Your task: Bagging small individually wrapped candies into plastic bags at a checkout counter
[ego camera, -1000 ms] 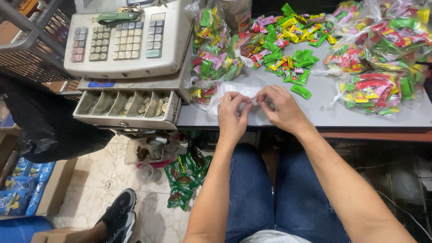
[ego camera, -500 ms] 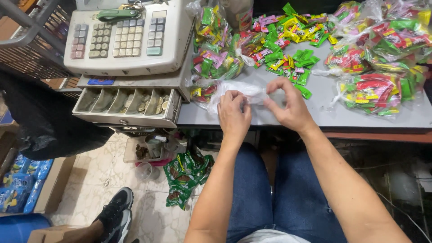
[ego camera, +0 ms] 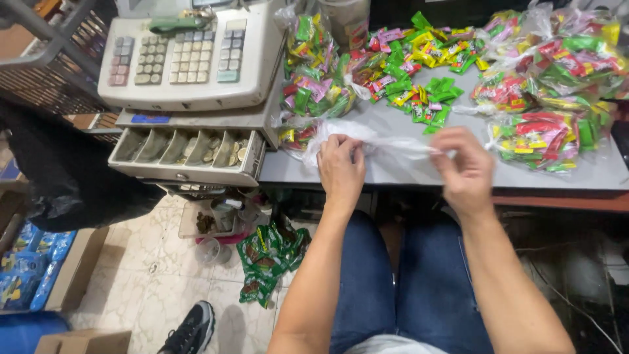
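Observation:
My left hand [ego camera: 341,167] and my right hand [ego camera: 464,169] both pinch a thin clear plastic bag [ego camera: 386,145] and hold it stretched between them over the front of the grey table [ego camera: 393,172]. The right hand is blurred by motion. Just beyond the bag lies a loose heap of small wrapped candies [ego camera: 419,65] in green, pink and yellow. Filled clear bags of candy [ego camera: 314,72] stand to the left of the heap, and more filled bags [ego camera: 550,98] lie to the right.
A beige cash register [ego camera: 190,59] stands at the table's left end, its coin drawer [ego camera: 190,154] pulled open over the floor. Green packets [ego camera: 268,255] lie on the tiled floor below. A black bag [ego camera: 59,177] and cardboard boxes [ego camera: 78,282] stand at left.
My hands have moved apart, the right one going right, and the plastic bag that was bunched between them is now pulled out wide.

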